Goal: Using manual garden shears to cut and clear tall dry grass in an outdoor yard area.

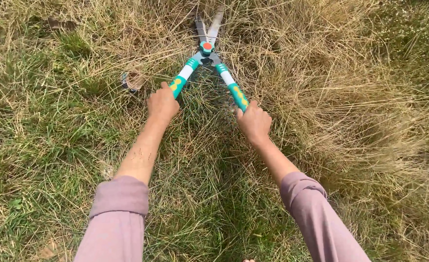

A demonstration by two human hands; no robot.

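Observation:
I hold a pair of garden shears (207, 51) out in front of me over the grass. Its two handles are green and white with yellow marks, and a round red and teal pivot joins them. My left hand (162, 104) grips the left handle and my right hand (254, 122) grips the right handle. The handles are spread apart. The grey blades (209, 26) point away from me, slightly parted, and reach into a clump of long dry grass (292, 73). Both my arms wear mauve sleeves pushed up to the elbow.
Shorter green grass (39, 145) covers the ground on the left and near me. Tall dry yellow grass fills the right side and the top. A small dark object (131, 81) lies in the grass just left of the left handle.

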